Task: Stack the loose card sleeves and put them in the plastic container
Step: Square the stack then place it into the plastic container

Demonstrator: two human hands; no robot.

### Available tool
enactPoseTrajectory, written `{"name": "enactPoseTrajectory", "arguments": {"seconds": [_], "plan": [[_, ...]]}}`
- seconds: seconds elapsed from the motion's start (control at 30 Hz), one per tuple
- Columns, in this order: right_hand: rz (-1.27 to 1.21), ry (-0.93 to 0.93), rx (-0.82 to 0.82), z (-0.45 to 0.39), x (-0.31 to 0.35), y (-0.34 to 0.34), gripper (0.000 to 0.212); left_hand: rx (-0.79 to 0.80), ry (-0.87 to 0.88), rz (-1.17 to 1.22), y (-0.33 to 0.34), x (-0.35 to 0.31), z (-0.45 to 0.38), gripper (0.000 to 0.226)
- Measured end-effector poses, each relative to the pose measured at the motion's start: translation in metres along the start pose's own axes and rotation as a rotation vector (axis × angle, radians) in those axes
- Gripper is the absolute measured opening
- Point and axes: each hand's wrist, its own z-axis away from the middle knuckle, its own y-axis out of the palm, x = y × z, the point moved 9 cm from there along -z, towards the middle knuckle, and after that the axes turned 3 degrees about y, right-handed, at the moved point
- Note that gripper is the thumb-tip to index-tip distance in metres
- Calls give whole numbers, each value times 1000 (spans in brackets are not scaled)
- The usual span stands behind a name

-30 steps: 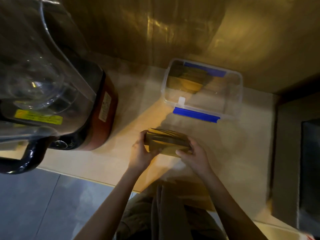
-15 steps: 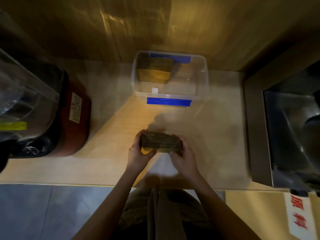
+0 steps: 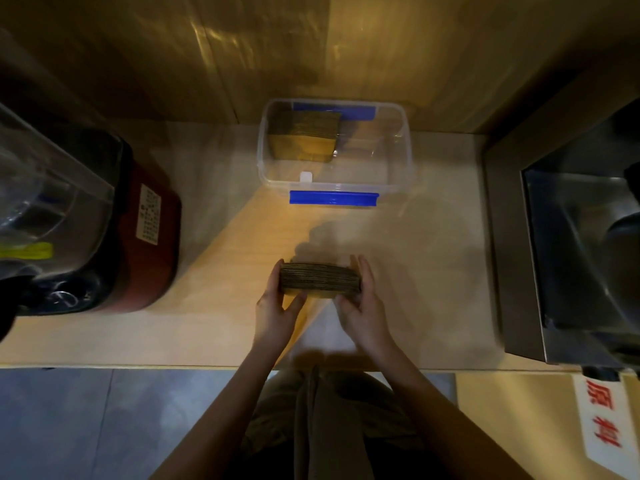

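The left hand (image 3: 277, 315) and right hand (image 3: 363, 311) press in on the two ends of a stack of card sleeves (image 3: 320, 280), holding it edge-up just over the wooden counter (image 3: 415, 271). The left fingers curl round the left end with the thumb (image 3: 294, 303) laid along the near face, while the right fingers (image 3: 362, 268) lie nearly straight and flat against the right end. Beyond the fingertips, well apart, stands the open plastic container (image 3: 405, 161) with its blue clips, another pile of sleeves (image 3: 304, 138) sitting in its far left corner.
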Motion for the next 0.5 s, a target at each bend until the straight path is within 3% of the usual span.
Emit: {"name": "enactPoseTrajectory", "arguments": {"seconds": [0.27, 0.4, 0.5], "plan": [[193, -77, 78, -3, 9, -3, 53, 7, 53, -111, -11, 6, -4, 50], [287, -133, 134, -9, 15, -9, 48, 128, 95, -165, -16, -3, -16, 61], [357, -171, 171, -16, 25, -12, 46, 223, 186, -252, -19, -17, -28, 55]]}}
